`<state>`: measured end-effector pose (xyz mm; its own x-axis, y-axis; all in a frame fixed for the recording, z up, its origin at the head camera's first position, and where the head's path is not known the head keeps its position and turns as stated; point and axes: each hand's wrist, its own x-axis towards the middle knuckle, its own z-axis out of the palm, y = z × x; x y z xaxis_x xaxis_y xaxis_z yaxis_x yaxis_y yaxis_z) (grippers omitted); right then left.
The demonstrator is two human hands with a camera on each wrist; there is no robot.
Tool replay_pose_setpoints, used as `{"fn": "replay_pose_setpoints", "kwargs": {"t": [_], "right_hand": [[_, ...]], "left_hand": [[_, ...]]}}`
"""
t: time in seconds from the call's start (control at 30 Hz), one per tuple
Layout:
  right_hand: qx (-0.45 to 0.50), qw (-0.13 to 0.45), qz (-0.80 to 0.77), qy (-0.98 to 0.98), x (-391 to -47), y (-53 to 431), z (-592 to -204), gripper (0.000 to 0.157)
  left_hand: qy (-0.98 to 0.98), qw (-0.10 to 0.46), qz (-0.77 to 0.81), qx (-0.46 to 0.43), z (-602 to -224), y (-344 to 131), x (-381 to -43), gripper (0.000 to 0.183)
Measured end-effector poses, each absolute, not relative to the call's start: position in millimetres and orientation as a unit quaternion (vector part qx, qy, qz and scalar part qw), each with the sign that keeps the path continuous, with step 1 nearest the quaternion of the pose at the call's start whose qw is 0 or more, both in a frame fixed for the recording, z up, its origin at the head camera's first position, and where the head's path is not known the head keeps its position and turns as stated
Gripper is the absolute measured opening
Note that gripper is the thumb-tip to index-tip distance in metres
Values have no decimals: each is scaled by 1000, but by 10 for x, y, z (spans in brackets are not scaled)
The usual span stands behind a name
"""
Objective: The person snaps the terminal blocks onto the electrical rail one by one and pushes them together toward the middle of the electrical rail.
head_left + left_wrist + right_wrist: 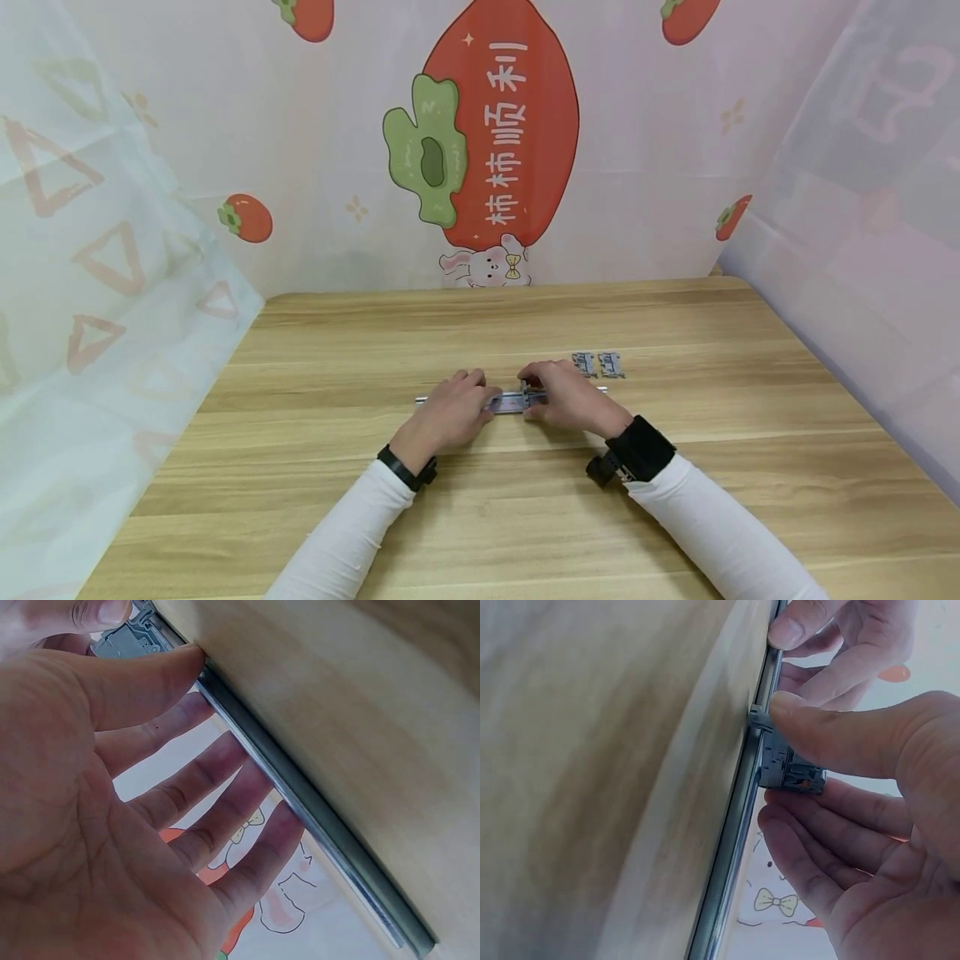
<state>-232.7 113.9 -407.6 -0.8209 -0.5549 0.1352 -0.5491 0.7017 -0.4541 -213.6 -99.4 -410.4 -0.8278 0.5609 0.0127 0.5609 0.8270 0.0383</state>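
Note:
A silver slotted metal mounting rail (510,404) lies crosswise on the table. My left hand (456,408) grips it left of its middle, thumb on the near edge and fingers along the far edge, as the left wrist view shows. With thumb and fingers my right hand (566,398) pinches a grey terminal block (784,761), standing on edge at the rail. One end of the block meets the rail's near edge beside the thumb. In the left wrist view the block (131,641) is partly covered by fingers.
Two more grey terminal blocks, a left one (584,364) and a right one (611,365), lie flat behind my right hand. The wood-grain table (480,517) ends at a printed curtain (637,167) at the back, with hanging sheets at both sides.

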Motion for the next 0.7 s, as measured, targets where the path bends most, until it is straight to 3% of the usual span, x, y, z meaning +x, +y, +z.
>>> {"fn": "replay_pose_setpoints", "kwargs": {"t": [0.3, 0.53, 0.7], "right_hand": [[-296, 15, -247, 923, -2318, 1139, -4067, 55], [-294, 42, -260, 919, -2319, 1180, -4004, 68], [-292, 39, -259, 920, -2323, 1175, -3991, 63]], "left_hand": [[-956, 0, -22, -292, -4100, -994, -2129, 36], [-956, -1, -23, -291, -4089, -997, -2128, 37], [-957, -4, -24, -290, -4093, -999, -2130, 38]]}}
